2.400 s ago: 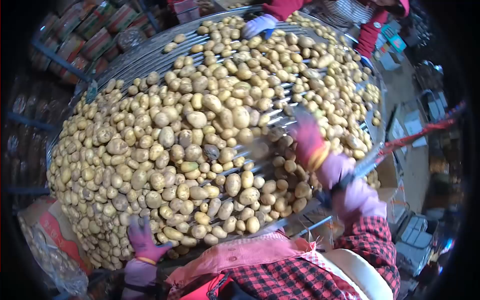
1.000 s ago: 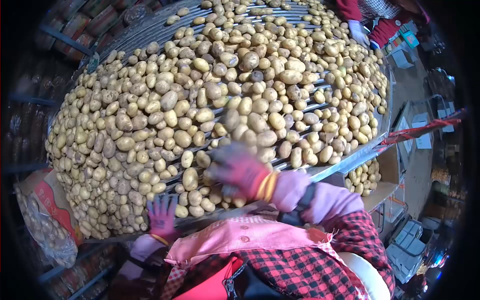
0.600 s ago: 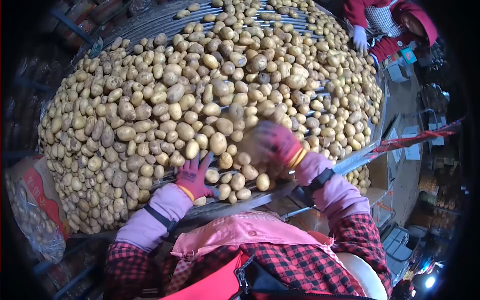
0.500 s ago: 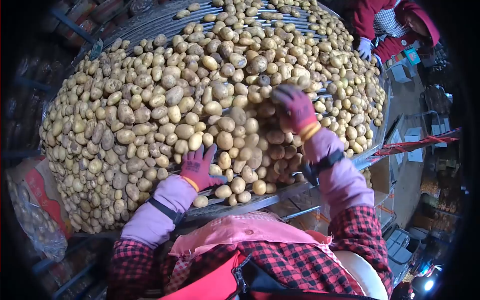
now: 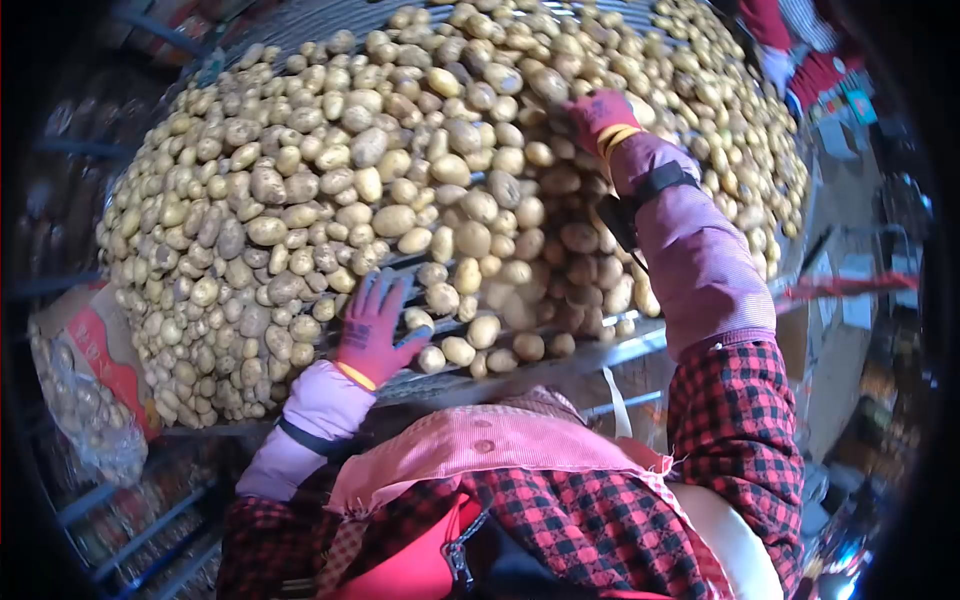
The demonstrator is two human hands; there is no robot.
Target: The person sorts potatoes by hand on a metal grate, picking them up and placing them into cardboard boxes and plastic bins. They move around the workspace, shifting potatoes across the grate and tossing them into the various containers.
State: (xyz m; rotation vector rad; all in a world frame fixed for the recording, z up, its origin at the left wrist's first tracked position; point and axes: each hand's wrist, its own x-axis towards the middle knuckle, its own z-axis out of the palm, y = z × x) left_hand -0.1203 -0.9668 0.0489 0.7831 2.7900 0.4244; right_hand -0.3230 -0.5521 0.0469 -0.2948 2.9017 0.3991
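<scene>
A deep spread of potatoes (image 5: 300, 190) covers the sorting table in front of me. My left hand (image 5: 372, 325), in a red glove with grey fingertips, lies near the front edge with its fingers spread, and several potatoes lie just beyond and beside it. Farther out, my right hand (image 5: 603, 115) reaches into the heap, knuckles up, against the potatoes. Its fingertips are hidden, so whether it grips one cannot be seen. Between the hands, potatoes in the shadow of my right arm lie near the front edge.
Metal rollers (image 5: 330, 25) show at the far side. A cardboard box with bagged potatoes (image 5: 95, 395) stands at the left. At the upper right, a co-worker's gloved hand (image 5: 777, 68) is by the potatoes. A red strap (image 5: 850, 287) crosses beyond the table's right side.
My right hand has moved farther away, deeper into the heap. My left hand remains near the front edge, fingers spread. The camera view has shifted, and some potatoes between the hands have moved.
</scene>
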